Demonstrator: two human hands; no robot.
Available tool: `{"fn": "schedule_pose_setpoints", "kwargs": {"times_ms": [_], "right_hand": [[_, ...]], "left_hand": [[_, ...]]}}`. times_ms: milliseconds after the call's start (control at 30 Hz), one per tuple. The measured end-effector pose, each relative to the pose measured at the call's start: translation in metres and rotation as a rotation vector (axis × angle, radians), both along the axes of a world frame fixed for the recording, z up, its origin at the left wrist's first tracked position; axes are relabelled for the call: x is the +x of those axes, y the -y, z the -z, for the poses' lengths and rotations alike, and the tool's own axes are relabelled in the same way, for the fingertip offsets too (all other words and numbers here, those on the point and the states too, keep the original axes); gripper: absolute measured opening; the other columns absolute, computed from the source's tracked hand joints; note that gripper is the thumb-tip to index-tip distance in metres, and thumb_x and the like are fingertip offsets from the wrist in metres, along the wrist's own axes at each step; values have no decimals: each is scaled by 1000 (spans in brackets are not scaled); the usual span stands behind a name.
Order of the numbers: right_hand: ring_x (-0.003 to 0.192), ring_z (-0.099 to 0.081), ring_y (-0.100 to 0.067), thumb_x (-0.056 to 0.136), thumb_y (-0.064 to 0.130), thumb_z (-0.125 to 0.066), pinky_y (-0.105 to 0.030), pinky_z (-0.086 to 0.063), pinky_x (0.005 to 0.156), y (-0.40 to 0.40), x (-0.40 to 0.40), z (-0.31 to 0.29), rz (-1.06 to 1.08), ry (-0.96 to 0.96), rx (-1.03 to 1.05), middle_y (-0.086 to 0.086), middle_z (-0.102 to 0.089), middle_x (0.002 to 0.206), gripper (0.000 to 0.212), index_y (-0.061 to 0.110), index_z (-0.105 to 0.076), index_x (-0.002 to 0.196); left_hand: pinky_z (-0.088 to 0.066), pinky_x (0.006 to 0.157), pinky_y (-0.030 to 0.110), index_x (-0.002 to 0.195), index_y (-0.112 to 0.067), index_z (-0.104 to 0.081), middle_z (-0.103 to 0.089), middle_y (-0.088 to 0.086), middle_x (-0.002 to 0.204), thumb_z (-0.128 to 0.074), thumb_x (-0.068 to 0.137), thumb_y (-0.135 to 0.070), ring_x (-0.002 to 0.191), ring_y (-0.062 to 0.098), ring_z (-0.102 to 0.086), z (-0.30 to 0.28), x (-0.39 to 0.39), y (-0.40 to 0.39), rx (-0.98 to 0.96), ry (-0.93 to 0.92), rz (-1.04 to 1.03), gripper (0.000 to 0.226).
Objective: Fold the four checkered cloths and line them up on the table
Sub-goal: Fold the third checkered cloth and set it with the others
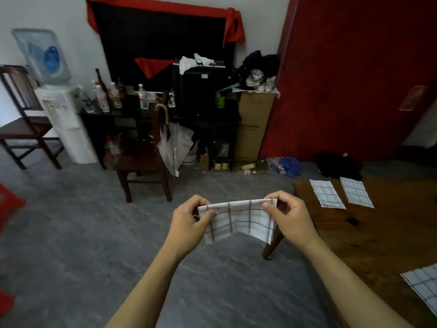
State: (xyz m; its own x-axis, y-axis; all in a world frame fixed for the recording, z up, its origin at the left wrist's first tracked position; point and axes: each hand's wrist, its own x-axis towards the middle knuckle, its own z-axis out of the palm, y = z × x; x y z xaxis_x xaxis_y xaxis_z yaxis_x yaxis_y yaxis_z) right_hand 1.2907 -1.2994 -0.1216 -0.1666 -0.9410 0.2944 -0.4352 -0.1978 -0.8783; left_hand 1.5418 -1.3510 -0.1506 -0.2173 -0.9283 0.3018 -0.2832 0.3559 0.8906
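I hold a white checkered cloth in the air over the grey floor, to the left of the wooden table. My left hand pinches its upper left corner and my right hand pinches its upper right corner. The cloth hangs doubled over, its lower edge sagging. Two folded checkered cloths lie side by side at the table's far end, one on the left and one on the right. Another checkered cloth lies flat at the table's near right, cut off by the frame edge.
A dark wooden chair with an umbrella hung on it stands ahead on the floor. Behind it are a cluttered dark desk with bottles, a water dispenser and a cardboard box. A black bundle lies beyond the table.
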Motion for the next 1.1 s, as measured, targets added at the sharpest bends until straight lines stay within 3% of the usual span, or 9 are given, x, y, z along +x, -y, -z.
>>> {"fn": "schedule_pose_setpoints", "kwargs": {"times_ms": [167, 467, 667, 833, 1000, 1100], "right_hand": [[76, -66, -16, 89, 12, -70, -31, -53, 70, 56, -21, 15, 96, 54, 29, -3, -69, 79, 6, 18, -70, 87], [80, -67, -15, 90, 11, -68, -28, -56, 71, 197, -95, 36, 201, 177, 51, -3, -70, 81, 6, 16, -69, 88], [80, -68, -13, 90, 10, -68, -23, -56, 70, 264, -154, 21, 321, 207, 46, -4, -70, 83, 3, 12, -68, 89], [80, -68, -7, 91, 12, -67, -20, -55, 70, 300, -191, 30, 489, 188, 122, 1, -71, 82, 2, 13, -68, 91], [82, -69, -9, 91, 13, -67, -17, -55, 69, 340, -220, 32, 732, 185, 114, -1, -72, 84, 1, 14, -68, 90], [83, -69, -7, 92, 15, -65, -19, -55, 67, 363, -228, 23, 865, 226, 107, 2, -71, 85, 2, 15, -67, 92]], "left_hand": [[-44, 58, 19, 79, -20, -62, -62, -8, 74, -72, 88, -12, 65, 5, -55, 3, -23, 78, 33, 20, 91, 16], [-43, 58, 18, 78, -20, -62, -62, -14, 71, -73, 86, -10, 63, 2, -55, -2, -105, 238, 88, 111, 165, 17], [-50, 63, 29, 80, -18, -63, -65, -3, 76, -71, 88, -10, 71, 11, -60, -16, -178, 333, 99, 98, 260, 14], [-55, 69, 44, 81, -18, -64, -66, 2, 78, -69, 90, -13, 76, 20, -64, -2, -240, 398, 155, 136, 350, 12], [-51, 60, 30, 78, -23, -61, -63, -2, 74, -69, 90, -14, 69, 14, -61, 13, -306, 473, 117, 115, 532, 17], [-53, 62, 36, 77, -22, -62, -64, -1, 74, -70, 90, -13, 70, 19, -61, 16, -341, 510, 117, 92, 645, 17]]}}
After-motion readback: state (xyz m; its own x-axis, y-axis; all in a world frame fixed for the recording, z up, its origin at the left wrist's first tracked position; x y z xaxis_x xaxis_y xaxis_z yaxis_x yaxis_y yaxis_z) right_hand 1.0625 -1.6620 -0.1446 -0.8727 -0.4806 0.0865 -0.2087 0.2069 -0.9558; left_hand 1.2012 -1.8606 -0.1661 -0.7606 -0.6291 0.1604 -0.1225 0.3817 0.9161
